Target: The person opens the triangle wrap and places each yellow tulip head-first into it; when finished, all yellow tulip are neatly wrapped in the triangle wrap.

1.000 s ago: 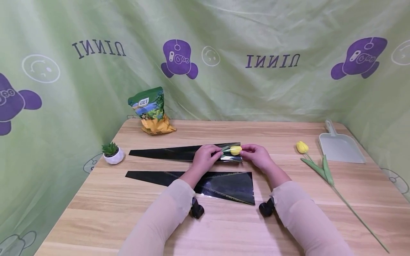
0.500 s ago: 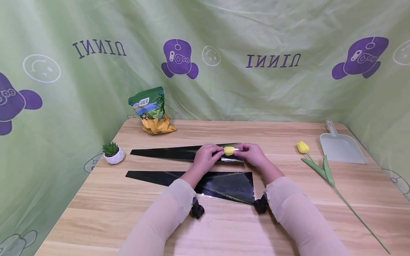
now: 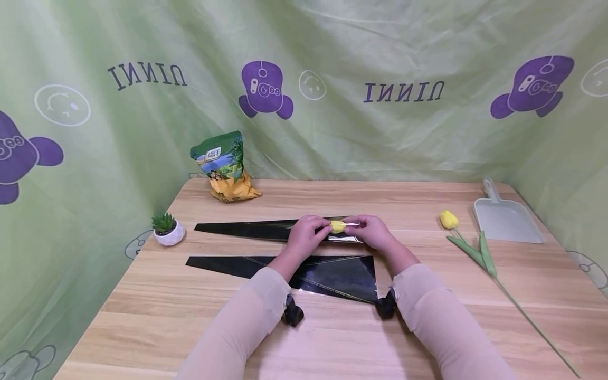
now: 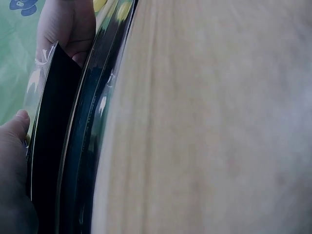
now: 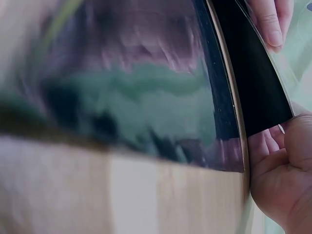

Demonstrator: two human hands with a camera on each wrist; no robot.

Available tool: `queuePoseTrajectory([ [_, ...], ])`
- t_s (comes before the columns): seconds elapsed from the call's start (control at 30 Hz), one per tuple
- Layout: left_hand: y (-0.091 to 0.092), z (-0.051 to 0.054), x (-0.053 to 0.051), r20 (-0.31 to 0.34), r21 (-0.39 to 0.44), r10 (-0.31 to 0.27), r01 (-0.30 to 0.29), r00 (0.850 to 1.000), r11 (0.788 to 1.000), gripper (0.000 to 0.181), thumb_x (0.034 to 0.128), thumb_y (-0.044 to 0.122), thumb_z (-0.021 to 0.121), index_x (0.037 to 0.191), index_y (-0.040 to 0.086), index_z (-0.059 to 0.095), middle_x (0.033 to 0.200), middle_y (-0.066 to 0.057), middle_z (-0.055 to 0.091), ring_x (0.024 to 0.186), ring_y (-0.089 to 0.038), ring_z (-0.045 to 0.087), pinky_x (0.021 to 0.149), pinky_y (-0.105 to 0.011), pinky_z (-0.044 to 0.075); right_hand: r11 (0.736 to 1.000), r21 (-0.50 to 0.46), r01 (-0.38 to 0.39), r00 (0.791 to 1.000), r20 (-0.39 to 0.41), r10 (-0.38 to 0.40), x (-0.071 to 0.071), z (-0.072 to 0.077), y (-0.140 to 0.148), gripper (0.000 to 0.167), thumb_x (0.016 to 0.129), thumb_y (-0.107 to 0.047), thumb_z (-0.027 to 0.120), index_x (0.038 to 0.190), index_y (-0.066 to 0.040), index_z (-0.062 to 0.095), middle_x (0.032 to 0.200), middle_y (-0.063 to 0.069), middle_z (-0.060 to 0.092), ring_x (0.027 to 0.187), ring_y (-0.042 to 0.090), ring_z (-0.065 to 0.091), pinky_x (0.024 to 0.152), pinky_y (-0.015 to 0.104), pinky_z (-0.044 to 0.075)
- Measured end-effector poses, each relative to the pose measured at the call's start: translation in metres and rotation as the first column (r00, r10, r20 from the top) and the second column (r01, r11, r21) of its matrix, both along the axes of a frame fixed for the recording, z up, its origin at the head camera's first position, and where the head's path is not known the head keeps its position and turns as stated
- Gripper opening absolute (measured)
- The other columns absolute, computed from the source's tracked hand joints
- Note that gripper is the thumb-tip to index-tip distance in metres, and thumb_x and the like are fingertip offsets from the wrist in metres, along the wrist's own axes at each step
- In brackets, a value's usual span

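Past the potted succulent (image 3: 168, 230) there's the farther black sleeve (image 3: 252, 229); near its wide end the left hand (image 3: 305, 235), fingers curled, pinches a yellow tulip (image 3: 338, 227) by the bloom, while the right hand (image 3: 372, 231) pinches the sleeve's edge.

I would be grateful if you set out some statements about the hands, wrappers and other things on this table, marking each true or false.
1. The left hand and right hand are both at the farther black wrapper. True.
2. A yellow tulip head shows between the hands. True.
3. The nearer black wrapper is gripped by both hands. False: it lies on the table, gripped by neither.
4. The loose tulip lies left of both hands. False: it lies to their right.
5. The potted plant stands near the table's left edge. True.
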State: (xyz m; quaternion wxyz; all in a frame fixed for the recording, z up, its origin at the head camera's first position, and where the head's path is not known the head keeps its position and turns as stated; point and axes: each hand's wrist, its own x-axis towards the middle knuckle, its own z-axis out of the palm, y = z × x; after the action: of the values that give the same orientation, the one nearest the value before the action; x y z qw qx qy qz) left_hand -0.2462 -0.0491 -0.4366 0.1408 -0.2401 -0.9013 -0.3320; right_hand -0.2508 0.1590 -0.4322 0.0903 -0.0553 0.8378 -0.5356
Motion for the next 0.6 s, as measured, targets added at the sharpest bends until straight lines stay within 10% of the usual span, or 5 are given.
queuePoseTrajectory([
  [0.6,0.001,-0.007,-0.004,0.049,-0.055,-0.005,0.008,0.999,0.998,0.023,0.0926,0.025,0.068,0.107,0.01,0.075,0.114,-0.006,0.072,0.113,-0.025,0.064,0.102,-0.038,0.049,0.998,-0.018,0.054,0.997,0.059,-0.053,0.018,0.009,0.038,0.044,0.093,-0.014,0.066,0.132,0.005,0.055,0.118,0.023,0.066,0.086,0.003,0.066,0.078,0.019,0.057],
])
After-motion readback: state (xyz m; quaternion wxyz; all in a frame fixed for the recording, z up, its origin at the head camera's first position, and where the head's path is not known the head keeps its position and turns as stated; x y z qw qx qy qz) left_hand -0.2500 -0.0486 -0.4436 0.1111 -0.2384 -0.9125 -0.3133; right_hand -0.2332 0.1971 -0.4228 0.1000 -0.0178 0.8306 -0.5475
